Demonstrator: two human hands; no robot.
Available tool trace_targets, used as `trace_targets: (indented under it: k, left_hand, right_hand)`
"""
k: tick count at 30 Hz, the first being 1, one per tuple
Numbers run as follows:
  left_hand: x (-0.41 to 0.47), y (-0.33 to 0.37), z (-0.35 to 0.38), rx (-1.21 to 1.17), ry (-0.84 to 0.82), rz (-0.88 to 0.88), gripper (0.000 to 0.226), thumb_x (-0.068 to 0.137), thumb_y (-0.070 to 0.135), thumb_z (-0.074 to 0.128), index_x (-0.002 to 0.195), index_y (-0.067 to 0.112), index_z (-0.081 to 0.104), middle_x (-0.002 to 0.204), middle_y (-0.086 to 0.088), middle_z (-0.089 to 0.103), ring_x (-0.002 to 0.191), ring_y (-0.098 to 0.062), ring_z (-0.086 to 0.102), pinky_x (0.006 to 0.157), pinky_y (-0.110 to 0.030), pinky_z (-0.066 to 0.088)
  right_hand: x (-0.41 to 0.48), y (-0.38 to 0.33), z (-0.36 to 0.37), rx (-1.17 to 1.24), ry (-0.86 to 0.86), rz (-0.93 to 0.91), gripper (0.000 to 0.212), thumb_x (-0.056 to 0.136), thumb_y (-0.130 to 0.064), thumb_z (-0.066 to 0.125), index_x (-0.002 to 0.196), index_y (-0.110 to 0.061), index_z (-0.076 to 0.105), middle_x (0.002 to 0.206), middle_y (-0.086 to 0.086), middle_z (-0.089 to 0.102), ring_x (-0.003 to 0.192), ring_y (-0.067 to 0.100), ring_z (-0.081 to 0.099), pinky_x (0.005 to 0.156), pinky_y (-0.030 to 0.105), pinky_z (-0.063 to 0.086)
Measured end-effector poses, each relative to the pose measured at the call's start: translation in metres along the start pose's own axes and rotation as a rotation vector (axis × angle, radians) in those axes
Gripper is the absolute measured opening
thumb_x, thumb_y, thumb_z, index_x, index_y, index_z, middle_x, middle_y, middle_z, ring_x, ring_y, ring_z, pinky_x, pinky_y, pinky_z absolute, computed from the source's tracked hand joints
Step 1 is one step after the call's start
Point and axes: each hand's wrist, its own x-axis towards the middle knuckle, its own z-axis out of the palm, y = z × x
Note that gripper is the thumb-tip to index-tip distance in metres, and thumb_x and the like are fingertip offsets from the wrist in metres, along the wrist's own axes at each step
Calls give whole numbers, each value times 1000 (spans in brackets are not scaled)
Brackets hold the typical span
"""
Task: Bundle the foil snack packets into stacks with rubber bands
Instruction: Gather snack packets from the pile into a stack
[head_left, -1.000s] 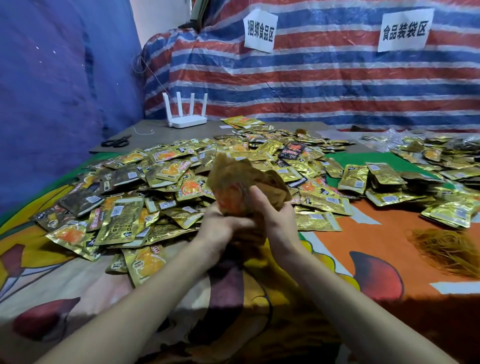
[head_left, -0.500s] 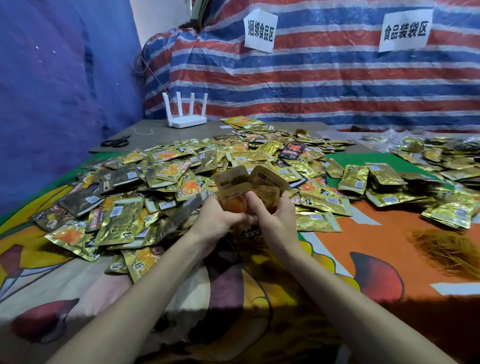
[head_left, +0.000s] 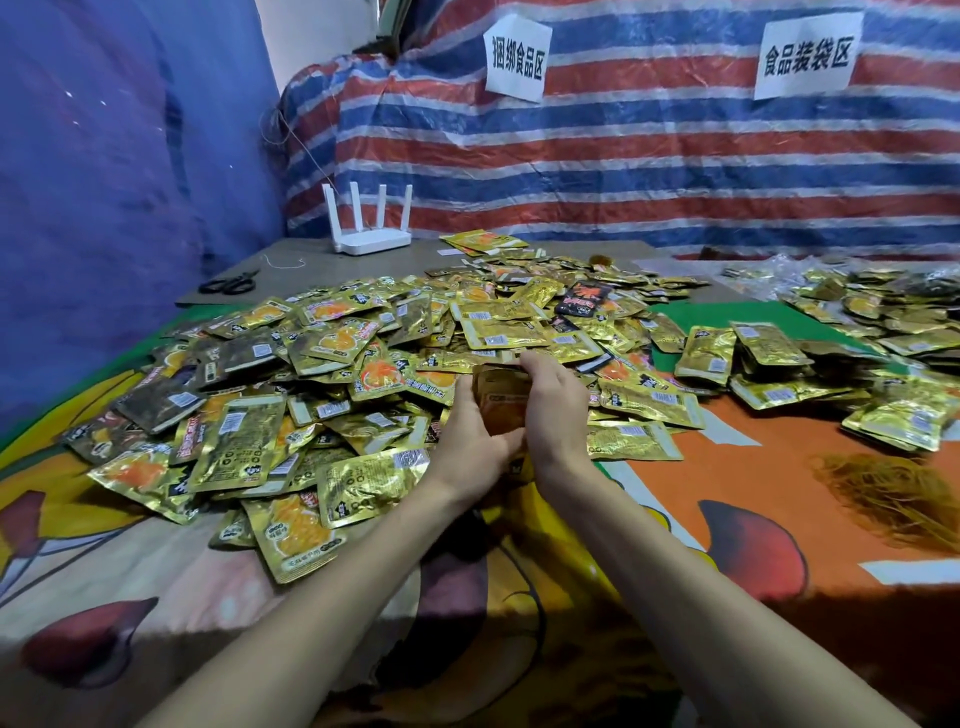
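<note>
Aligning step: left hand (head_left: 470, 441) and right hand (head_left: 555, 410), fingers (head_left: 532, 364) curled round a packet stack (head_left: 500, 408) beside the loose pile (head_left: 322, 395); next, probably, fetch from rubber bands (head_left: 893, 493) right of the pile

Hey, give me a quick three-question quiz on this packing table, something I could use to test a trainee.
1. True or false: the left hand and the right hand together grip one small stack of packets.
2. Where does the pile of rubber bands lie? A) on the floor B) on the orange cloth at the person's right C) in the left hand
3. Fill in: the black ___ lie at the far left, near the white router.
Key: 1 true; 2 B; 3 scissors.
</note>
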Motion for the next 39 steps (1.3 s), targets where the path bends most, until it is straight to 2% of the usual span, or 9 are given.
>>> trace_targets:
  k: [5, 8, 13, 16, 18, 22, 30, 35, 39]
  left_hand:
    - [1, -5, -3, -25, -49, 31, 52, 81, -3, 78, 121, 15, 50, 114, -14, 67, 105, -29, 67, 90, -40, 57]
    - [4, -1, -6, -14, -103, 63, 52, 78, -1, 80, 110, 28, 51, 107, -5, 68, 101, -23, 67, 83, -24, 56]
    - [13, 15, -17, 45, -207, 189, 60, 47, 36, 84, 102, 30, 63, 97, -4, 70, 87, -13, 68, 78, -25, 55]
    - [8, 14, -11, -30, -280, 173, 46, 54, 33, 80, 99, 39, 72, 89, 7, 71, 82, -6, 66, 76, -23, 54]
    - [4, 12, -10, -32, -288, 156, 41, 58, 34, 80, 97, 44, 72, 90, 10, 74, 85, -10, 69, 80, -30, 56]
    - [6, 9, -7, -45, -314, 119, 56, 61, 29, 82, 110, 13, 58, 102, -24, 71, 99, -45, 68, 89, -62, 53]
    - [11, 10, -5, -409, -249, -81, 36, 70, 11, 72, 105, 16, 70, 92, -10, 68, 87, -29, 65, 82, -45, 55]
    - [18, 16, -12, -599, -226, -202, 23, 74, 23, 66, 90, 15, 81, 92, -10, 74, 84, -24, 72, 79, -37, 59]
    - [17, 22, -13, -730, -198, -235, 16, 75, 25, 66, 74, 18, 80, 87, -8, 75, 84, -27, 73, 83, -44, 59]
  right_hand:
    - [4, -2, 0, 44, -46, 65, 38, 97, -22, 58, 61, -19, 69, 70, 2, 65, 72, 20, 61, 65, 35, 54]
    - [5, -4, -3, 31, -78, 169, 33, 97, -30, 58, 69, -17, 71, 77, 5, 70, 72, 20, 66, 57, 28, 55]
    - [6, -8, -10, -18, -105, 193, 39, 96, -34, 58, 63, -19, 72, 70, 0, 70, 71, 18, 68, 55, 27, 53]
    - [4, -11, -14, -66, -183, 184, 36, 85, -47, 56, 92, -15, 70, 97, 5, 68, 97, 24, 66, 82, 41, 54]
    - [7, -15, -26, -105, -214, 165, 47, 87, -56, 58, 104, -14, 64, 103, -1, 66, 90, 9, 65, 72, 29, 53]
    - [17, -29, -82, -543, -166, -124, 13, 95, -33, 66, 90, -21, 64, 89, -6, 65, 79, 7, 61, 56, 12, 44]
    - [45, -62, -220, -1737, -205, 22, 29, 82, -9, 60, 107, -15, 74, 108, 8, 72, 99, 32, 67, 80, 40, 59]
    - [57, -68, -262, -1977, -187, 5, 28, 79, -11, 66, 106, -5, 73, 106, 12, 73, 97, 31, 69, 76, 42, 61]
    - [57, -55, -269, -2019, -177, 6, 5, 82, -12, 63, 77, -12, 61, 73, 2, 61, 71, 25, 61, 59, 36, 59]
